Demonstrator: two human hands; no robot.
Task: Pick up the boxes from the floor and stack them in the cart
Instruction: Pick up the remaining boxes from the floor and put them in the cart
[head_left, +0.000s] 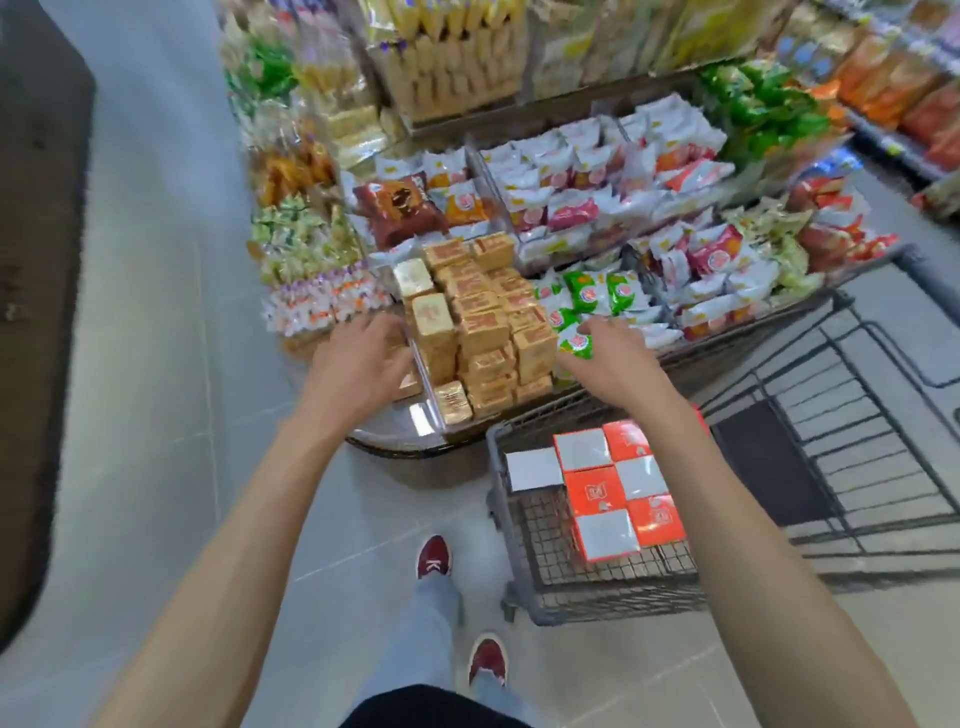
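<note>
The grey tiled floor (156, 364) fills the left side and the foreground. A low display stand (395, 441) piled with wrapped snacks rises beyond it. Against the stand's near edge, to the right, stands a grey wire cart (519, 597), with a black wire frame (857, 441) just beside it further right.

The boxes (618, 488) sit inside the cart, packed tightly in a block, their orange and white tops alternating like a checkerboard. One white box (534, 468) lies beside the block, against the cart's left edge and lower than the rest. The person's right forearm crosses over the block's right side.

At the stand's near left corner, gold-wrapped packets (483, 332) are stacked in rows behind a clear divider.

Both bare arms reach forward to the stand. The left hand (358, 358) is at the divider on the left of the gold packets, back upward, fingers bent. Motion blur hides whether they grip anything. The right hand (610, 358) is at the near edge to the right of the gold stack, its fingers (589, 332) touching a green-and-white packet (576, 343). Whether they pinch it cannot be told.

Two dark red shoes (434, 556) stand on the floor left of the cart.
</note>
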